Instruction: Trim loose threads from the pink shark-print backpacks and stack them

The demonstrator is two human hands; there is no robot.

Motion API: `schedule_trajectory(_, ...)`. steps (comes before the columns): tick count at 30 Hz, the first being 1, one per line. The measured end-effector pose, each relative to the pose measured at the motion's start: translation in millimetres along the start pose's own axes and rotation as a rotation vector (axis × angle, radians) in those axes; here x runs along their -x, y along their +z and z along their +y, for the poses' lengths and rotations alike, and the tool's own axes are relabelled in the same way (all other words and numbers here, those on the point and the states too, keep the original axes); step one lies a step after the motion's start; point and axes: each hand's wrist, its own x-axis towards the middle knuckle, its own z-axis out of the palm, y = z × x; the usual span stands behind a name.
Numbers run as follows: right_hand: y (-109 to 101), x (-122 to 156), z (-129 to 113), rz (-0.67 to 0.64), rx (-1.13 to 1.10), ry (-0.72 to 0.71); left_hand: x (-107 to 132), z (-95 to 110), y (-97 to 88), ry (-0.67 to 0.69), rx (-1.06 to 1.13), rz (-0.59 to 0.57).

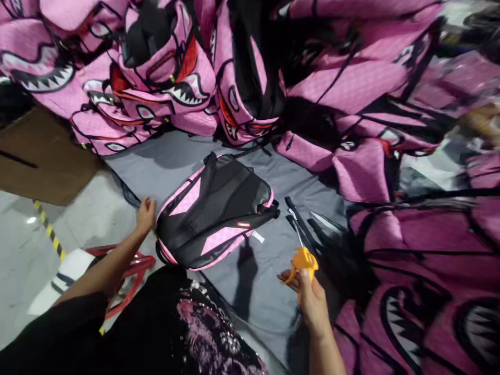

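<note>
The bag (224,200), a rounded shape with a dimpled mesh back, lies strap-side up on wrinkled grey cloth (269,299). The left hand (146,214), fingers curled, is beside its edge (contact, I cannot tell). The right hand (312,297) grips a smooth orange tool (307,259); flat cloth runs between.

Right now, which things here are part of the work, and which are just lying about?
Seemingly in the job:
- orange-handled tool, in the right hand
- black-and-pink backpack, by the left hand
- grey sheet under it

Apparently just lying about:
- pink backpacks piled beyond
- brown cardboard, far left
</note>
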Motion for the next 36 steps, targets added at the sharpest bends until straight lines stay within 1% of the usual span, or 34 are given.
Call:
schedule_trajectory(2,29.8,9.9,-16.8,-0.189,0.156,-0.035,15.0,15.2,18.9,0.226,-0.065,-0.162)
schedule_trajectory(3,45.4,14.0,-25.4,-0.268,0.238,-0.046,21.2,22.4,27.2,0.305,-0.088,-0.228)
schedule_trajectory(5,76.7,19.2,-43.1,-0.422,0.410,-0.053,29.0,33.4,40.4,0.403,-0.144,-0.340)
schedule_trajectory(6,91.1,20.1,-51.9,-0.463,0.504,-0.053,30.4,36.4,44.9,0.407,-0.163,-0.373)
schedule_trajectory(7,103.6,20.3,-60.4,-0.457,0.597,-0.053,30.2,37.4,47.8,0.384,-0.146,-0.383)
schedule_trajectory(9,120.5,19.9,-74.9,-0.432,0.717,-0.056,26.0,33.8,48.8,0.336,0.015,-0.383)
schedule_trajectory(10,124.3,20.2,-80.6,-0.468,0.725,-0.047,22.7,29.8,47.1,0.309,0.152,-0.385)
schedule_trajectory(12,123.0,23.5,-88.9,-0.566,0.692,-0.018,15.3,20.2,40.1,0.222,0.477,-0.423)
schedule_trajectory(13,118.8,26.7,-91.7,-0.559,0.690,0.000,11.2,15.3,35.4,0.157,0.633,-0.459)
schedule_trajectory(15,105.7,36.9,-95.7,-0.457,0.720,0.042,2.0,6.2,25.6,0.044,0.847,-0.547)
schedule_trajectory(16,97.8,43.7,-96.8,-0.454,0.719,0.074,-3.2,1.6,21.1,0.022,0.881,-0.558)
schedule_trajectory(17,89.6,51.5,-97.3,-0.509,0.694,0.114,-8.6,-3.4,17.4,0.013,0.866,-0.521)
schedule_trajectory(18,81.4,59.9,-97.0,-0.590,0.650,0.151,-14.0,-9.1,14.7,-0.013,0.814,-0.439)
schedule_trajectory(19,73.5,68.5,-95.7,-0.649,0.605,0.175,-18.9,-15.6,13.1,-0.079,0.739,-0.349)
schedule_trajectory(20,66.1,76.8,-93.3,-0.659,0.574,0.188,-22.6,-22.8,12.8,-0.193,0.666,-0.300)
schedule_trajectory(21,59.3,84.4,-89.5,-0.627,0.564,0.192,-24.8,-30.2,13.6,-0.341,0.621,-0.326)
schedule_trajectory(22,53.7,91.0,-84.4,-0.583,0.564,0.196,-25.1,-37.3,15.2,-0.494,0.617,-0.434)
schedule_trajectory(23,49.3,96.6,-78.0,-0.560,0.561,0.208,-23.4,-43.5,17.2,-0.621,0.648,-0.594)
schedule_trajectory(24,46.3,101.0,-70.3,-0.562,0.547,0.228,-19.9,-48.2,19.4,-0.696,0.697,-0.756)
schedule_trajectory(25,44.9,104.3,-61.7,-0.583,0.528,0.249,-14.9,-50.8,21.5,-0.714,0.751,-0.868)
schedule_trajectory(26,44.9,106.5,-52.5,-0.606,0.514,0.262,-8.9,-51.3,23.4,-0.693,0.798,-0.908)
schedule_trajectory(27,46.0,107.8,-43.1,-0.620,0.505,0.264,-2.5,-49.6,25.1,-0.658,0.830,-0.876)
schedule_trajectory(30,51.8,108.2,-18.7,-0.601,0.514,0.228,14.2,-36.1,30.2,-0.582,0.858,-0.626)
schedule_trajectory(32,54.3,107.4,-8.6,-0.562,0.529,0.181,20.9,-26.1,34.5,-0.584,0.862,-0.497)
schedule_trajectory(33,54.8,107.0,-5.3,-0.555,0.535,0.159,22.8,-22.0,36.7,-0.590,0.860,-0.465)
schedule_trajectory(36,55.4,105.0,1.4,-0.599,0.506,0.129,24.1,-10.9,39.9,-0.611,0.896,-0.456)
